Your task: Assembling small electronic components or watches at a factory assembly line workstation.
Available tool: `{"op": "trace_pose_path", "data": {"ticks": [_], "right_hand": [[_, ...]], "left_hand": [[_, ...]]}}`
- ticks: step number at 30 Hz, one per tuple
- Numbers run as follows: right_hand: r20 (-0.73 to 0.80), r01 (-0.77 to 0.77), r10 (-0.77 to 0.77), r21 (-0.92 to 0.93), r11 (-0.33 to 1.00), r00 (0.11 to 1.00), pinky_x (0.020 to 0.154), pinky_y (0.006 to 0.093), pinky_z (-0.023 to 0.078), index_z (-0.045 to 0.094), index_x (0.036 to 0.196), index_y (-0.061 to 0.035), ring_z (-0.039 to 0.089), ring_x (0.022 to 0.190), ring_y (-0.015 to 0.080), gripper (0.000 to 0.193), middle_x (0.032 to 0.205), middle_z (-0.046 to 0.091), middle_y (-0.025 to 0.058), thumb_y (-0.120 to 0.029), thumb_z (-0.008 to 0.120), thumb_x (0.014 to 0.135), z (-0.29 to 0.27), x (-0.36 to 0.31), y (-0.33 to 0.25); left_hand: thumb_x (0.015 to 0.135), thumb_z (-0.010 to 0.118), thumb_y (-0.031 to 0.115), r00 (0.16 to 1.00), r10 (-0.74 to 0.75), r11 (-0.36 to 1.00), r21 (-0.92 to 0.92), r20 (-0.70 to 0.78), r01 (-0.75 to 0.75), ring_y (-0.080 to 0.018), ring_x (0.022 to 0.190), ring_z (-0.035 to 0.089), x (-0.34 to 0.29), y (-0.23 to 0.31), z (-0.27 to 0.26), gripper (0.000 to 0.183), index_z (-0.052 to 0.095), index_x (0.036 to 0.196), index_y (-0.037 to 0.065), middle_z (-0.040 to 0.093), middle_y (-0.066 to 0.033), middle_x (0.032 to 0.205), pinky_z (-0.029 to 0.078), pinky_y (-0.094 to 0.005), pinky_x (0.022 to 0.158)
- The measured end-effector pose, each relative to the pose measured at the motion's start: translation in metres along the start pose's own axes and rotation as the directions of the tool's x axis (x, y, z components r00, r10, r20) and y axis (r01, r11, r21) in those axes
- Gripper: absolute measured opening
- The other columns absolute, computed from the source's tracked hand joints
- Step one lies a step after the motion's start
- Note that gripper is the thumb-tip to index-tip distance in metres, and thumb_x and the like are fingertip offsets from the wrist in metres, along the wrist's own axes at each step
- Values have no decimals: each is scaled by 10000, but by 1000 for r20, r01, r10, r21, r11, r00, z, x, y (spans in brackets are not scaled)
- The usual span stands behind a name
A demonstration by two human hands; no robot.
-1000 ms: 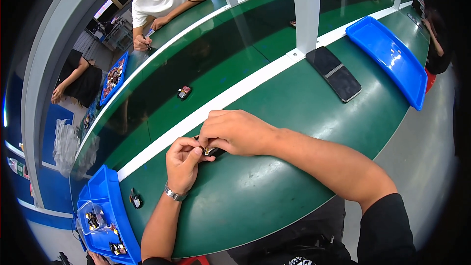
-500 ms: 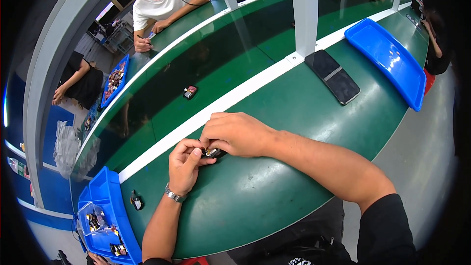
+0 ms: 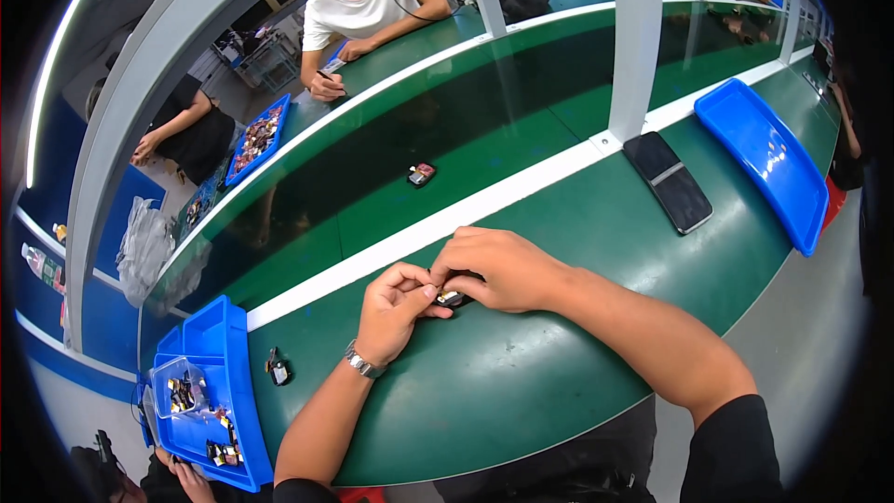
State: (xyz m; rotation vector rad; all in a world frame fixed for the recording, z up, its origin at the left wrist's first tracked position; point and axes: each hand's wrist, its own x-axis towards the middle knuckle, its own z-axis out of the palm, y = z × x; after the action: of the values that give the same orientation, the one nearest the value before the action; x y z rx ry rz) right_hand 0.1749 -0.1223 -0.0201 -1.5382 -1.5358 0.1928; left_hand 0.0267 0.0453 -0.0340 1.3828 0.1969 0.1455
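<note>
Head view: both hands meet on the green tabletop [image 3: 559, 382], left hand [image 3: 396, 307] and right hand [image 3: 498, 268] pinching one small dark part [image 3: 452, 298] between fingertips. Farther off, another small part [image 3: 421, 174] has drifted right along the belt.

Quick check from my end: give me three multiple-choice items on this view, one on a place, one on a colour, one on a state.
1. Where does the phone lie?
A. in the blue bin
B. on the green table right of the hands
C. on the belt

2. What colour is the tray at far right?
A. blue
B. red
C. white

3. How is the small part held?
A. by the left hand alone
B. lying untouched
C. between the fingers of both hands

Key: 1 B, it rests flat on the table; 2 A, the tray is plainly blue; 3 C, the right hand and the left meet on it.
</note>
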Motion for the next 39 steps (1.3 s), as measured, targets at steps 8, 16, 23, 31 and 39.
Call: {"op": "trace_pose_path", "data": {"ticks": [8,16,23,31,39], "right_hand": [[-6,40,-41,-80,996,999,781,375,516,652,892,-88,600,906,240,85,870,658,32,-96,699,822,2,-2,-1],[-158,116,-149,-202,972,976,711,355,538,659,874,-104,609,858,229,147,878,671,8,-38,725,761,11,0,-4],[-178,128,-165,-205,970,970,702,371,523,623,880,-82,576,827,240,107,802,620,34,-65,695,803,12,-1,-6],[-164,117,-124,-55,992,979,698,374,524,633,899,-83,586,843,237,111,797,632,37,-63,689,806,9,-3,-3],[-181,116,-176,-301,947,968,657,357,527,674,915,-113,610,813,215,128,787,631,17,-88,719,798,13,-3,-8]], "left_hand": [[968,582,-5,999,43,998,54,-13,-42,-203,968,671,-1,-3,4,173,552,1136,-30,639,-154,1110,625,-338,796],[966,553,-33,997,73,997,12,-33,-72,-218,1025,653,-1,-3,4,290,478,1245,-17,600,-166,1171,620,-361,841],[967,544,-40,987,154,988,27,-52,-153,-232,1036,652,-3,-8,4,195,483,1151,-18,602,-170,1163,626,-406,854],[973,559,-15,988,147,987,66,-47,-144,-236,1018,667,-3,-7,3,134,511,1098,-16,633,-167,1109,634,-410,826],[976,551,-19,987,160,987,-8,-16,-160,-235,1053,650,-3,-9,2,222,484,1188,-13,616,-169,1151,623,-412,861]]}}
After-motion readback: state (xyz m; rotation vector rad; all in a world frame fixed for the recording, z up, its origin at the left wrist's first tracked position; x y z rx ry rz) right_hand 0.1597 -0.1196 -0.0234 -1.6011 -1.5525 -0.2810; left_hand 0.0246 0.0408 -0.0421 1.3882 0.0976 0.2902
